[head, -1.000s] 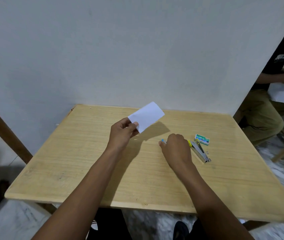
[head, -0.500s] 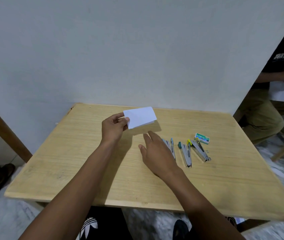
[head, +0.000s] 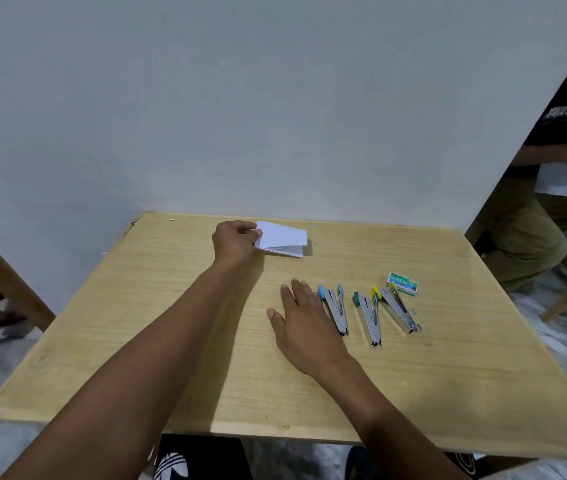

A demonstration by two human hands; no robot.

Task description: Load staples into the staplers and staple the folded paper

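On the table (head: 171,341), near its middle, the right hand (head: 304,317) lies palm down with its fingers (head: 297,289) straight, close together and holding nothing. The little-finger edge of this hand is just beside the blue stapler (head: 334,311); whether it touches cannot be told.

The stapler lies to the right of the fingers. Its long axis runs from the blue end, far and slightly left, to the hinge end, near and slightly right, which is roughly parallel to the fingers. The teal stapler (head: 368,317) and the yellow stapler (head: 398,308) lie farther right on nearly the same axis. The staple box (head: 402,284) is just beyond the yellow one.

At the far side of the table, the left hand (head: 237,240) has its fingers curled and pinches the left edge of the folded paper (head: 283,239). The paper is at or just above the surface, well apart from the staplers.

The right hand is the nearer hand to all three staplers. The next move probably requires a short shift to the right and a grip across the stapler body.
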